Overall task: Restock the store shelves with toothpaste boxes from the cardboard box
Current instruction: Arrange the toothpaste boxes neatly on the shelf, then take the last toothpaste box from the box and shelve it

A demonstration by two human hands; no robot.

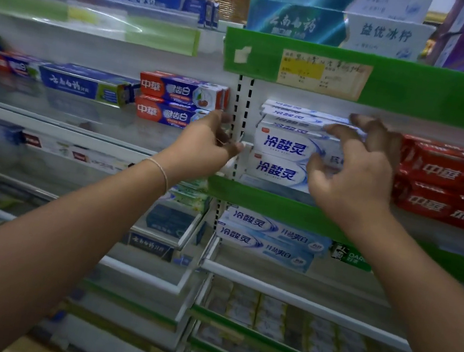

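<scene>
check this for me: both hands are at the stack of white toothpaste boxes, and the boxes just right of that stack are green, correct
Not quite. In the head view the boxes just right of the stack of white toothpaste boxes are red toothpaste boxes, not green; the green is only the shelf edge strip. The rest holds: the left hand is at the stack's left end, the right hand at its front.

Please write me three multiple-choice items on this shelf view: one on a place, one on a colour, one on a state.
1. Where is the white toothpaste stack?
A. left of the red boxes
B. on the floor
C. top shelf

2. What colour is the shelf edge strip above it?
A. yellow
B. green
C. black

3. How is the right hand?
A. fist
B. fingers spread at the stack
C. out of view

Answers: 1 A, red boxes sit to its right; 2 B, the strip is green; 3 B, fingers are apart.
</scene>
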